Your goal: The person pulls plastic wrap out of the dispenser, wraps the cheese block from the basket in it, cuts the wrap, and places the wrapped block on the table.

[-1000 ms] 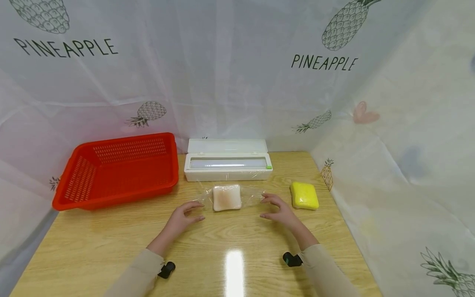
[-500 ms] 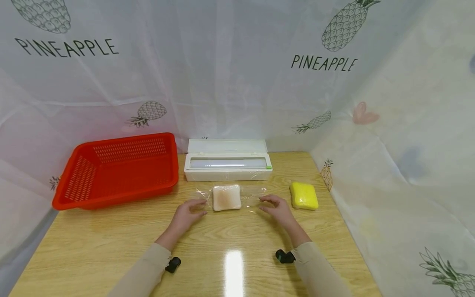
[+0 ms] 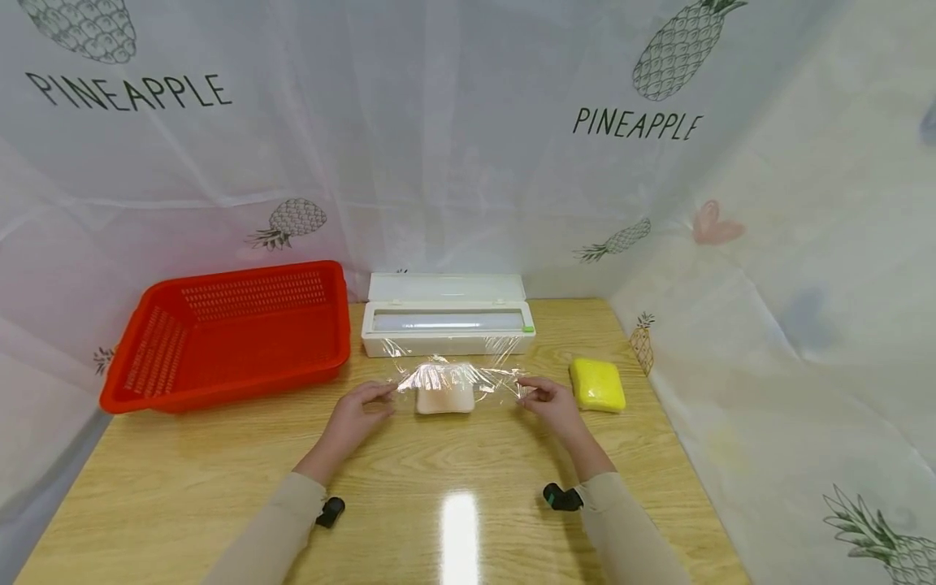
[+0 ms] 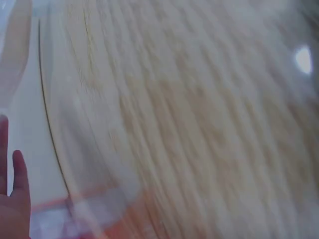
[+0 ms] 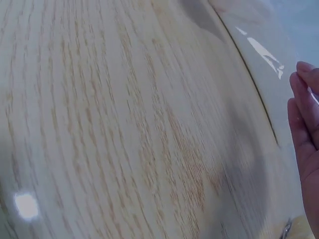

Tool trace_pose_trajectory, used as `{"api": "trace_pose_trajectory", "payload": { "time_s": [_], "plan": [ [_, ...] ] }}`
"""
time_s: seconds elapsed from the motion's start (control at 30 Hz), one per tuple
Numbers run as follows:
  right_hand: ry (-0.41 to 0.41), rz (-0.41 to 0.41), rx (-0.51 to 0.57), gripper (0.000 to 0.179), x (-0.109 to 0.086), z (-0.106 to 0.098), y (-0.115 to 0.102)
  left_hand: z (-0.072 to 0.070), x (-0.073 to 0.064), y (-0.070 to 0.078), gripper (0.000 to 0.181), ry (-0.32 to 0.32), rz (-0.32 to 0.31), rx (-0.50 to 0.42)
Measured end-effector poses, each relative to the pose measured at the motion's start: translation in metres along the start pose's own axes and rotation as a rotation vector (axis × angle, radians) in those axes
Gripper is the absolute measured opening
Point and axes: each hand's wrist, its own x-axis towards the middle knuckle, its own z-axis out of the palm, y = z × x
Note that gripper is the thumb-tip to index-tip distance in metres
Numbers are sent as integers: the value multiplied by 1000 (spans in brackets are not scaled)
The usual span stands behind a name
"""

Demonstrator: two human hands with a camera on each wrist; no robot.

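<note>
Clear film above bread

Left: red basket. Left hand at film's left edge; grip: cannot tell. Centre: bread on table, partly beneath film, nearer than white box. Right hand pinches film's right edge. Right: yellow block.

Clear film held up between two hands over a toy-like slice of bread.
The transparent, glossy film is creased and streaked with glare; its sides are held at the fingertips of the left hand and pinched by the right hand. Between the hands, the whitish, rounded-square bread slice, tinged pale brown, is laid flat on the table, its far part overlapped by film; whether it is touched cannot be told.
</note>
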Motion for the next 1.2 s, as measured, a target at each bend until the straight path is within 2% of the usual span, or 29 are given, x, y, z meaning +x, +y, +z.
{"api": "trace_pose_trajectory", "payload": {
  "time_s": [0.1,0.2,0.33,0.47,0.57,0.77,0.87,1.07,1.2],
  "plan": [
    [11,-7,2,36,-2,-4,-1,-5,-2,1,37,-20,23,34],
    [-11,2,13,37,-7,-6,-15,-10,-4,3,38,-52,18,57],
    [-48,11,25,37,-14,-6,-34,-12,-4,6,42,-67,43,74],
    [-67,-2,47,37,-13,-5,-34,-10,2,8,45,-83,87,57],
    [-67,8,75,36,-13,-4,-33,-6,10,13,50,-105,100,-11],
    [-58,16,100,38,-13,0,-33,0,23,27,58,-113,133,-248],
    [-58,10,92,39,-14,1,-34,-1,26,31,62,-109,147,-293],
    [-60,1,62,39,-14,-7,-31,-10,23,32,63,-146,167,-210],
    [-65,1,63,37,-9,-13,-21,-14,21,26,63,-184,139,-157]
  ]
}}
